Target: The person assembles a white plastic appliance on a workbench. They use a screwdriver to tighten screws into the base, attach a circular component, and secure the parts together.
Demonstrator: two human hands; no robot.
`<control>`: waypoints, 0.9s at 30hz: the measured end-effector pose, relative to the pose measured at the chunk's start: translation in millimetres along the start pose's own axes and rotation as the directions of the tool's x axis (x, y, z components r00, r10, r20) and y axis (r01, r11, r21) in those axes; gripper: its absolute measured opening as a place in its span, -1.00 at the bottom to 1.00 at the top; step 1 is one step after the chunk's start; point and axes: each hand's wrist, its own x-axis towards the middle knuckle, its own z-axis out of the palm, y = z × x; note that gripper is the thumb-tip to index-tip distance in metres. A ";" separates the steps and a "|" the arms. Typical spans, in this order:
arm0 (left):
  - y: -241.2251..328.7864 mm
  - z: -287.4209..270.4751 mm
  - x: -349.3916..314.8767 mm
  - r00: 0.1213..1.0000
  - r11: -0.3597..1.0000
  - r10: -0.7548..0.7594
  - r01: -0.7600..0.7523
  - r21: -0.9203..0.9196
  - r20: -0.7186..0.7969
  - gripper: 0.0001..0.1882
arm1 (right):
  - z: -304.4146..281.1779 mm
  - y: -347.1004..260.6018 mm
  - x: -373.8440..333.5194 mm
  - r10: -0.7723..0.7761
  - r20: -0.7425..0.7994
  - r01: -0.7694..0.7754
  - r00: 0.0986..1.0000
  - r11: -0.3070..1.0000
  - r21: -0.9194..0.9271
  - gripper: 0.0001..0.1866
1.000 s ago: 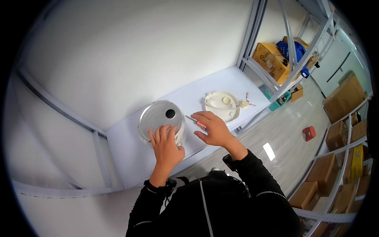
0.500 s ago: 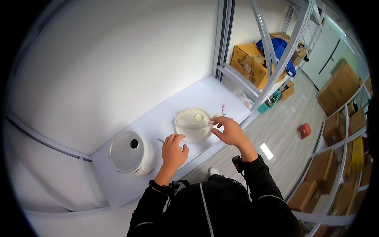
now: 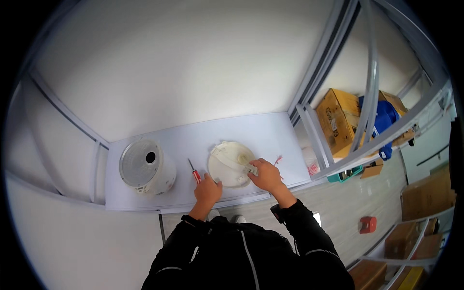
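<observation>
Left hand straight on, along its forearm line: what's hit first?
Likely the left rim of the round cream plastic cover; height is unclear, so the left hand might pass above it.

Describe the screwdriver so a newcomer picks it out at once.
On the white tabletop, look between the white drum on the left and the round cream cover. There lies the screwdriver, its handle end by the left hand. Its red handle and thin shaft set it apart from those broad, pale neighbours.
</observation>
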 end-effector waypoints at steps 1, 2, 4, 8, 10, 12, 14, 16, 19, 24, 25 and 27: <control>-0.6 2.0 0.9 1.000 1.000 -0.024 0.024 -0.008 0.001 -0.37 | 6.6 0.9 4.8 0.001 0.003 -0.001 1.000 1.000 -0.031 -0.48; 2.1 2.4 0.6 0.999 0.999 -0.046 0.046 -0.016 0.006 -0.38 | 12.8 1.5 8.1 -0.003 0.029 0.005 1.000 0.998 -0.062 -0.47; 5.7 1.5 3.0 0.998 0.997 -0.067 0.067 -0.028 -0.004 -0.40 | 24.9 2.7 13.5 -0.007 0.078 0.016 0.997 0.992 -0.125 -0.44; 5.6 9.8 9.9 0.996 0.996 -0.082 0.081 -0.038 -0.019 -0.45 | 37.5 -0.5 23.2 -0.004 0.182 0.039 0.983 0.981 -0.190 -0.43; 4.3 12.3 13.4 0.993 0.992 -0.113 0.114 -0.047 0.017 -0.46 | 51.9 5.0 26.7 0.026 0.210 0.018 0.977 0.978 -0.206 -0.44; 9.7 7.0 17.2 0.984 0.983 -0.163 0.168 -0.070 0.072 -0.44 | 56.7 10.9 31.8 0.025 0.211 0.018 0.977 0.980 -0.199 -0.44; 9.4 10.4 20.6 0.989 0.987 -0.138 0.142 -0.072 0.057 -0.48 | 56.7 13.7 35.6 0.013 0.188 0.018 0.982 0.987 -0.159 -0.45; 5.3 16.3 25.1 0.991 0.989 -0.125 0.128 -0.078 0.051 -0.52 | 52.3 13.0 37.9 -0.009 0.142 0.021 0.990 0.996 -0.085 -0.46; -0.1 20.7 29.9 0.989 0.982 -0.136 0.142 -0.126 0.053 -0.54 | 35.7 7.6 43.2 0.024 0.094 -0.040 0.995 0.984 0.175 -0.48; 3.7 19.9 29.1 0.986 0.950 -0.166 0.157 -0.270 -0.013 -0.55 | 0.2 7.8 41.1 -0.048 -0.115 0.091 0.992 0.911 0.401 -0.50; 3.4 19.9 29.9 0.985 0.946 -0.167 0.152 -0.286 -0.030 -0.55 | -6.0 8.2 39.8 -0.049 -0.157 0.115 0.986 0.889 0.444 -0.51; 2.3 16.5 29.6 0.983 0.939 -0.177 0.153 -0.309 -0.051 -0.54 | -23.1 6.5 36.0 -0.038 -0.124 0.096 0.992 0.861 0.499 -0.52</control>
